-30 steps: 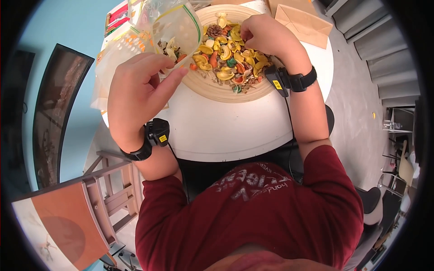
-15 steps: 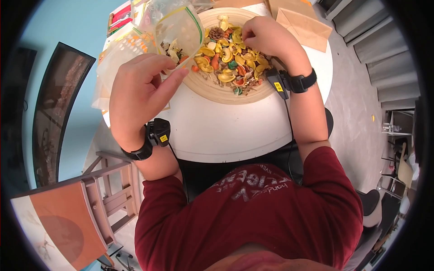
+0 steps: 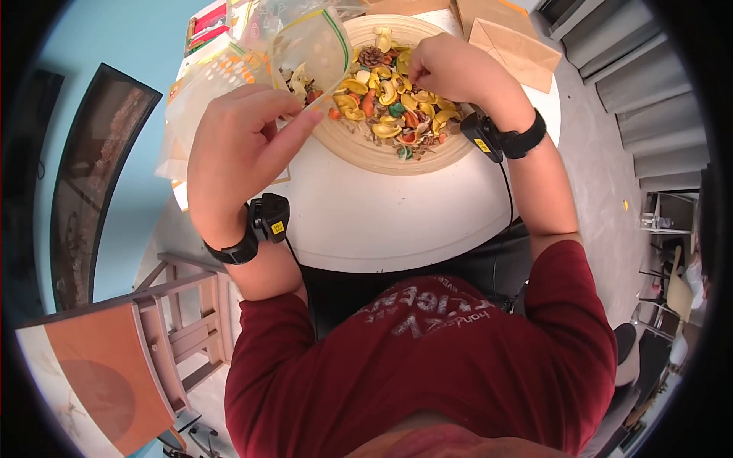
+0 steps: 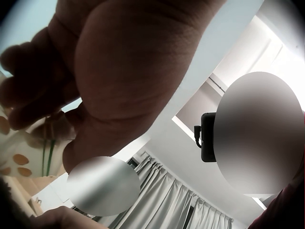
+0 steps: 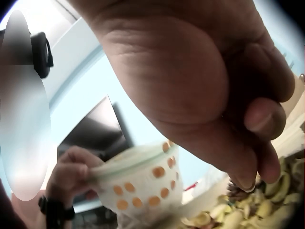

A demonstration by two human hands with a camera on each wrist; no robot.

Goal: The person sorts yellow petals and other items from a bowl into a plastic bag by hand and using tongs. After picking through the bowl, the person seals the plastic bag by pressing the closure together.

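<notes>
The left hand (image 3: 240, 156) pinches the rim of a clear zip bag (image 3: 309, 57) with green edging and orange dots; dried pieces show inside it. In the right wrist view the bag (image 5: 143, 188) hangs from the left hand's fingers (image 5: 71, 174). Over the right part of a round wooden plate (image 3: 351, 156) is the right hand (image 3: 473, 76), fingers curled, thumb and fingertip close together in the right wrist view. Whether a small piece is between them cannot be told. Yellow, orange and green dried petals (image 3: 389, 95) and a pinecone (image 3: 372, 56) lie on the plate.
A brown paper bag (image 3: 515, 53) lies behind the plate at the right. More clear bags (image 3: 206, 84) and a red item (image 3: 208, 27) are at the table's left. The white table's (image 3: 374, 221) edge is near the body.
The head view has shifted slightly. The left hand keeps its hold on the bag rim. The right hand stays over the plate's right part, its wrist and forearm a little further right.
</notes>
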